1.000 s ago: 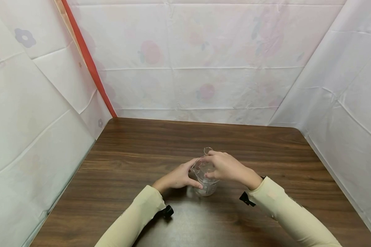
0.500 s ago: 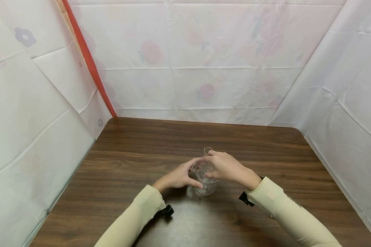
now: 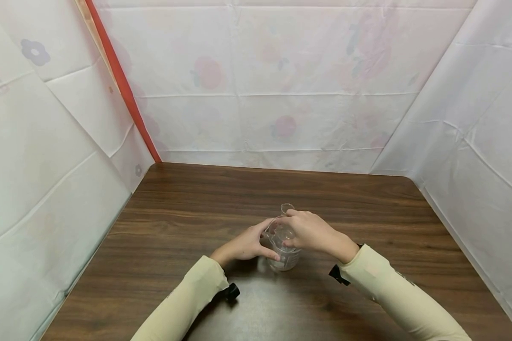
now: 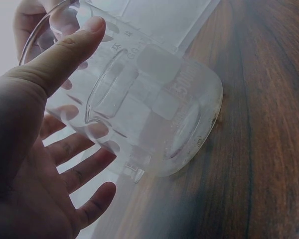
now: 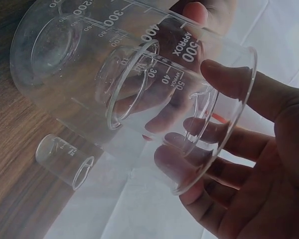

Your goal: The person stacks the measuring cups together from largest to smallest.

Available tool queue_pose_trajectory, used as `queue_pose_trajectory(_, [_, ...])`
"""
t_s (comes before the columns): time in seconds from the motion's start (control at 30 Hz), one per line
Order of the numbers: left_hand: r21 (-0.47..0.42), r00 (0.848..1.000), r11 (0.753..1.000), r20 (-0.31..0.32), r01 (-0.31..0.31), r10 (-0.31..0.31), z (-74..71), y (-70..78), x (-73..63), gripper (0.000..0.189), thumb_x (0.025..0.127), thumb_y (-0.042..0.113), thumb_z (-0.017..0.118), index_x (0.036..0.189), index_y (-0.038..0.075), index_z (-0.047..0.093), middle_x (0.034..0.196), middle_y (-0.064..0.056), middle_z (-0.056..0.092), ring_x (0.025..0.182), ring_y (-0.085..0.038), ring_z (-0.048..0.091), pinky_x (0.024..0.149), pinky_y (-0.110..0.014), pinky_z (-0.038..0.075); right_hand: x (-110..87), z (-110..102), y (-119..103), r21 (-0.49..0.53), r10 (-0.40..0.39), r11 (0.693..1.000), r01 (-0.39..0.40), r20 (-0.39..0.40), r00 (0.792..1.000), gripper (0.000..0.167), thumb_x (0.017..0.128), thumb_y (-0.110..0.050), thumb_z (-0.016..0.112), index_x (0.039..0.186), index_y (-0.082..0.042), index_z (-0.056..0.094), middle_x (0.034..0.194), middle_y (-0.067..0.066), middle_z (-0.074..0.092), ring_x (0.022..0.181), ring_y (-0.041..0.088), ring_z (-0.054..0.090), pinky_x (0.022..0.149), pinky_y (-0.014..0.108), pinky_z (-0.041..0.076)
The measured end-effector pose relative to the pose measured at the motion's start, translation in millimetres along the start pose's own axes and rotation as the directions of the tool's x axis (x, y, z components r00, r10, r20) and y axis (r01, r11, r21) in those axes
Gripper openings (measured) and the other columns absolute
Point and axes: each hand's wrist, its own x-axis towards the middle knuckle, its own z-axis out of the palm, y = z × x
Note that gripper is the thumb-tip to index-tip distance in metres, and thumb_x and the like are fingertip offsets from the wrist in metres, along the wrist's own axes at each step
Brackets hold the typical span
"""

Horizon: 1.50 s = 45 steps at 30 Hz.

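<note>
A large clear beaker (image 3: 285,261), marked up to 500, stands on the table. My left hand (image 3: 247,244) holds its side, thumb in front and fingers spread behind. Reaching into its mouth from above, my right hand (image 3: 313,232) pinches a small beaker (image 5: 173,79) marked 50 near its rim. Deeper inside the large one sits a middle-sized beaker (image 5: 114,112); the small beaker's base overlaps that mouth in the right wrist view. How far it is inside cannot be told through the glass. Another small beaker (image 5: 65,162) stands apart on the table.
The brown wooden table (image 3: 187,189) is enclosed by white patterned cloth (image 3: 256,71) at the back and sides. A red strip (image 3: 123,85) runs up the back left corner. Black bands with devices (image 3: 230,291) sit at the wrists.
My right hand has sunk very slightly toward the large beaker. The left hand and the large beaker stay where they were.
</note>
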Motion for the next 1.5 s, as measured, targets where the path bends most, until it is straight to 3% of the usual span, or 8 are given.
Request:
queue_pose_trajectory(0.33, [-0.014, 1.000, 1.000, 0.021, -0.004, 0.004, -1.2, -0.2, -0.9, 0.095, 0.076, 0.039, 0.083, 0.153, 0.022, 0.029, 0.151, -0.002, 0.044, 0.136, -0.023, 0.045, 0.110, -0.049, 0.040, 1.0, 0.0, -2.7, -0.012, 0.003, 1.000, -0.003, 0.040, 0.999, 0.045, 0.074, -0.027, 0.084, 0.116, -0.018, 0.069, 0.097, 0.003, 0.063, 0.069, 0.014, 0.057, 0.067, 0.036, 0.054])
queue_pose_trajectory(0.7, [-0.017, 0.999, 1.000, 0.033, 0.007, -0.007, -0.3, -1.6, -0.5, 0.096, 0.077, 0.041, 0.082, 0.153, 0.023, 0.027, 0.154, 0.000, 0.041, 0.140, -0.022, 0.041, 0.112, -0.048, 0.037, 3.8, 4.6, -2.9, 0.018, -0.014, 1.000, 0.013, 0.081, 0.997, 0.044, 0.075, -0.023, 0.083, 0.115, -0.014, 0.069, 0.118, 0.008, 0.067, 0.100, 0.025, 0.068, 0.082, 0.044, 0.056])
queue_pose_trajectory(1.17, [-0.012, 1.000, 1.000, 0.020, -0.018, 0.018, -1.1, 0.2, -0.1, 0.095, 0.077, 0.038, 0.082, 0.153, 0.018, 0.029, 0.154, -0.001, 0.040, 0.138, -0.021, 0.043, 0.110, -0.047, 0.040, 7.8, 12.5, -2.3, -0.049, -0.045, 0.998, 0.049, 0.074, 0.996, 0.037, 0.075, -0.022, 0.081, 0.109, -0.011, 0.072, 0.115, 0.005, 0.070, 0.102, 0.023, 0.068, 0.080, 0.042, 0.057])
queue_pose_trajectory(1.5, [-0.014, 0.999, 0.999, 0.039, 0.030, -0.029, -0.7, 0.1, 0.3, 0.098, 0.077, 0.041, 0.081, 0.155, 0.020, 0.025, 0.156, 0.002, 0.037, 0.140, -0.021, 0.040, 0.112, -0.047, 0.038, 9.4, 17.4, -2.9, -0.075, -0.036, 0.996, 0.044, 0.097, 0.995, 0.040, 0.075, -0.022, 0.082, 0.111, -0.008, 0.072, 0.120, 0.009, 0.069, 0.103, 0.025, 0.068, 0.081, 0.040, 0.057])
